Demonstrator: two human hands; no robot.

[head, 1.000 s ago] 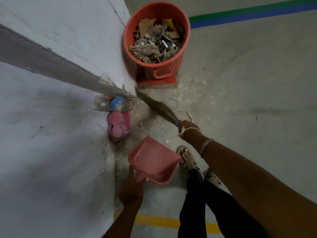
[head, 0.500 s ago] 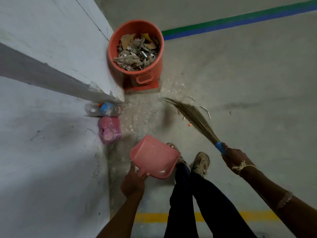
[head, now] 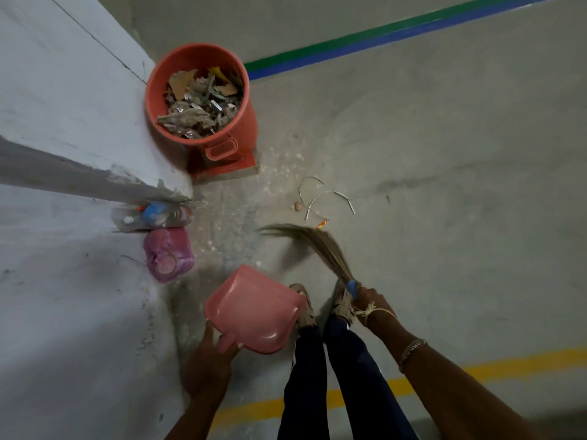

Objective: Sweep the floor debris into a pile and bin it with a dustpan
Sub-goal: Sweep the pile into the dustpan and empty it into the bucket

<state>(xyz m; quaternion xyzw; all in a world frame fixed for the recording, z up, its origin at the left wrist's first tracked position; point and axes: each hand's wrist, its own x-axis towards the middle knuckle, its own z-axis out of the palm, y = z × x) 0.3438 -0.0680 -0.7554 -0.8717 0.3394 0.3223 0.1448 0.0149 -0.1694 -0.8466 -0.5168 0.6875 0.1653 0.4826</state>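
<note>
Left side: wall [head: 63, 296], closed off. At wall foot: clear bottle [head: 152, 215], pink jar [head: 168, 254] just beside it. Corner beyond: orange bin [head: 252, 122], heaped with rubbish [head: 200, 103]. Near feet [head: 305, 304]: pink dustpan [head: 254, 309], broom [head: 320, 249]. Floor [head: 228, 236] between jar and broom: open. Floor to the right: open, bent strips [head: 332, 193] lying near bin.

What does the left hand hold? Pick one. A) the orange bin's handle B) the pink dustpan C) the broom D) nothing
B: the left hand grips the pink dustpan by its handle; the right hand holds the broom.
</note>
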